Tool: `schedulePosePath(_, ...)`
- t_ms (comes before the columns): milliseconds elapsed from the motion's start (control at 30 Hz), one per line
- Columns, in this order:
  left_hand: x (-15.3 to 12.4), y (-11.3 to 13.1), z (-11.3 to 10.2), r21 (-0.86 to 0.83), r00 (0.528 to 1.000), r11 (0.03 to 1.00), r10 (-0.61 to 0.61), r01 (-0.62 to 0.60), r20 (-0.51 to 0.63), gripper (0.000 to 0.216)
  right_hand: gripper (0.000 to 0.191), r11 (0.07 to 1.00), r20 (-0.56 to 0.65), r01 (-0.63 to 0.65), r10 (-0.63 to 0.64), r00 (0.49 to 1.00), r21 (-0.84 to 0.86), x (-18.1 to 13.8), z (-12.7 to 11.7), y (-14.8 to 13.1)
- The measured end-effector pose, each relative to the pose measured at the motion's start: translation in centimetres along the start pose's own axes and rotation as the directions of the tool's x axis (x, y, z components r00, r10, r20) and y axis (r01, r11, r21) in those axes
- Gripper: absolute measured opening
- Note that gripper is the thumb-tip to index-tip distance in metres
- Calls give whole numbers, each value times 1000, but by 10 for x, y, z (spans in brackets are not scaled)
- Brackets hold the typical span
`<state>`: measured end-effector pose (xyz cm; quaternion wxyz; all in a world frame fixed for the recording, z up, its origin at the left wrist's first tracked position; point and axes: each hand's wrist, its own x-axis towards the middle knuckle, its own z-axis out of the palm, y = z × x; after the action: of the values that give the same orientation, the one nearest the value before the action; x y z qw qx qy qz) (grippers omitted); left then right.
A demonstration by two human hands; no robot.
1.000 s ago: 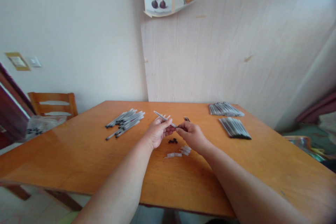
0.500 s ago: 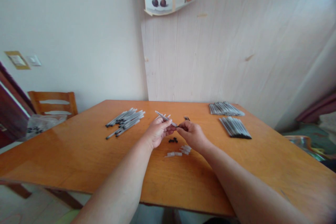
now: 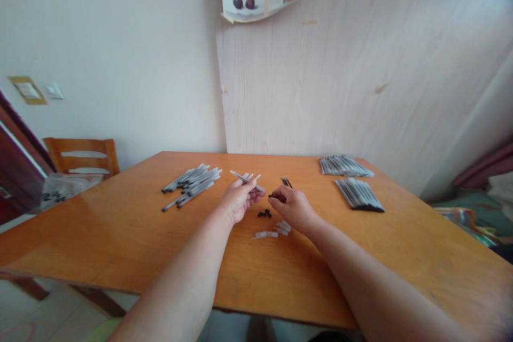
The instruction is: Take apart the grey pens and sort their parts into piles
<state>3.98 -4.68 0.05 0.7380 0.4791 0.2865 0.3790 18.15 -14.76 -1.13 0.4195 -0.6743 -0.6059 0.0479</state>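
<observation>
My left hand (image 3: 239, 202) is closed on a clear pen barrel (image 3: 242, 177), which slants up to the left between thumb and fingers. Other whitish stick ends show just behind that hand. My right hand (image 3: 294, 206) pinches a small black plug (image 3: 271, 197), a short gap away from the barrel's near end. Below the hands lies a little cluster of black plugs (image 3: 264, 214). Closer to me are several translucent caps (image 3: 283, 228). Dark thin sticks (image 3: 286, 181), partly hidden, lie behind my right hand.
On the wooden table (image 3: 192, 256), a loose pile of pens (image 3: 196, 183) lies to the left. At the right are a neat row of pens (image 3: 359, 194) and a further bundle of pens (image 3: 345, 165). A chair (image 3: 82, 155) holding a plastic bag (image 3: 70, 189) stands at the left.
The barrel's near end and my right fingertips were together; now they are apart. My left hand has shifted slightly left with the barrel, and the black plug shows in my right fingers.
</observation>
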Motion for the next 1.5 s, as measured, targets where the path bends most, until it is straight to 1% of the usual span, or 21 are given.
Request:
schedulePosePath(100,3,1,-4,-24,999,1000,16,-17,-32,20,15,999,40,-23,25,999,-43,0,-1,1)
schedulePosePath(300,6,3,-10,-45,998,999,24,-27,-64,11,13,977,207,-64,107,972,-203,-2,-2,9)
schedulePosePath(500,5,4,-9,-47,998,999,23,-26,-64,14,11,962,254,-60,130,958,-266,-2,-2,11)
schedulePosePath(833,4,4,-8,-44,999,999,8,-11,-53,15,9,978,280,-40,98,955,-205,-1,-2,15)
schedulePosePath(967,4,4,-8,-36,999,999,7,-9,-53,14,13,984,266,-4,52,962,-179,-1,0,15)
schedulePosePath(1133,4,4,-8,-30,998,999,12,-14,-54,14,21,993,281,12,21,959,-116,0,-1,12)
schedulePosePath(1300,5,3,-9,-27,999,999,18,-20,-45,14,26,997,270,-37,55,961,-70,1,-4,10)
schedulePosePath(1500,5,2,-9,-28,999,999,19,-20,-37,16,25,998,253,-63,69,965,-31,-1,-2,10)
